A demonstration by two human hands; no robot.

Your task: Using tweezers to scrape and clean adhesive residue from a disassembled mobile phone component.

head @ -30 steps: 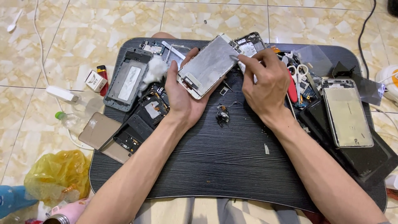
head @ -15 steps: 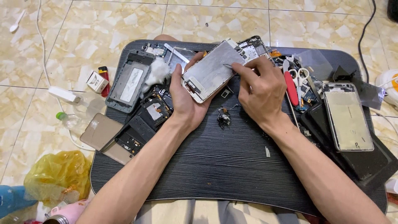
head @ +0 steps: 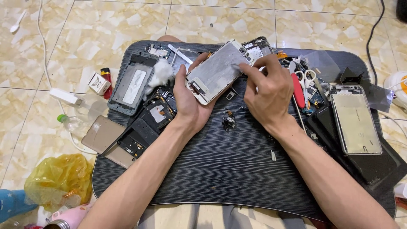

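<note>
My left hand [head: 189, 101] grips a silver phone screen frame [head: 218, 71] from below, tilted, its metal back facing up. My right hand [head: 270, 90] rests its fingertips on the frame's upper right edge, pinching at something small there that I cannot make out. Both hands hover over the far middle of a dark ribbed lap table [head: 220, 169]. A small tangle of black parts [head: 229, 119] lies on the table just below the hands.
A grey phone housing [head: 132, 88], white cotton [head: 160, 75] and opened phone bodies [head: 146, 127] lie left. Scissors [head: 306, 80], a red-handled tool [head: 298, 90] and a glass-fronted phone [head: 355, 118] lie right. A lighter [head: 108, 81], a small box [head: 98, 83] and a yellow bag [head: 59, 178] sit on the tiled floor.
The view has shifted slightly. My right hand's fingers have moved along the frame's top edge toward its right corner; my left hand keeps holding the frame.
</note>
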